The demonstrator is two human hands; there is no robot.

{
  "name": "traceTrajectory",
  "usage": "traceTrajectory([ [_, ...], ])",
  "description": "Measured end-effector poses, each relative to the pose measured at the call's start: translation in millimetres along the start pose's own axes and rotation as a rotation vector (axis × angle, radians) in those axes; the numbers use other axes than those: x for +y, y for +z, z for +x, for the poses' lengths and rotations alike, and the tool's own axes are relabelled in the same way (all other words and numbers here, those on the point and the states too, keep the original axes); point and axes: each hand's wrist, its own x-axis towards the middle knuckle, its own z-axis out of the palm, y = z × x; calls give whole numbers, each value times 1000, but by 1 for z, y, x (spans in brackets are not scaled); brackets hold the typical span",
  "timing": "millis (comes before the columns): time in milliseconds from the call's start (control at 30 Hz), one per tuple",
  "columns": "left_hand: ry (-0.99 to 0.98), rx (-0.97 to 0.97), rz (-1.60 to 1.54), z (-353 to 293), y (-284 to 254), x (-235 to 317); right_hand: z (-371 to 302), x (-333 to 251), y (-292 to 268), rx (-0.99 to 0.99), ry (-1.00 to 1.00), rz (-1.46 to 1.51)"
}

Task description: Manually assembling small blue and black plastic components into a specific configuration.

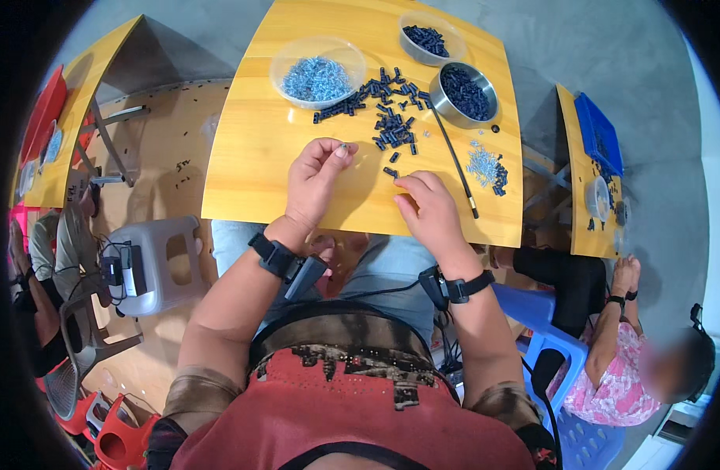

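Over the yellow table [242, 157], the thumb and forefinger of my left hand [317, 176] are pinched together. Something tiny shows at the thumb tip, too small to name. To its right, my right hand [434, 210] hovers low near the table's front edge, thumb and forefinger apart. The forefinger tip reaches a small black plastic piece [390, 172] lying on the wood; whether it touches cannot be made out. Another black piece [394, 157] lies just beyond. Farther back spreads a loose pile of black pieces [393, 129].
A clear bowl [280, 59] of small bluish transparent parts stands back left. Black parts fill a clear tub [407, 23] and a metal bowl [489, 117]. A thin black rod [454, 157] lies beside a scatter of clear bits [483, 166]. At right sits another person [610, 368].
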Motion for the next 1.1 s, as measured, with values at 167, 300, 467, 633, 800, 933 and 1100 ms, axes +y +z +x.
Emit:
traceTrajectory([
  [167,17,-64,20,1,-2,0,13,10,5,10,-33,0],
  [300,-8,-41,29,1,-1,1,25,15,5,-5,-40,-18],
  [467,6,-61,33,2,-4,0,30,19,3,-16,26,71],
  [633,0,-65,52,1,-1,4,21,29,-3,5,49,62],
  [800,19,-88,57,-3,0,1,14,25,-4,-8,80,78],
  [933,20,-108,55,-5,1,0,15,24,-1,-3,70,31],
  [1100,30,-108,70,-5,-1,-3,15,26,2,13,102,61],
])
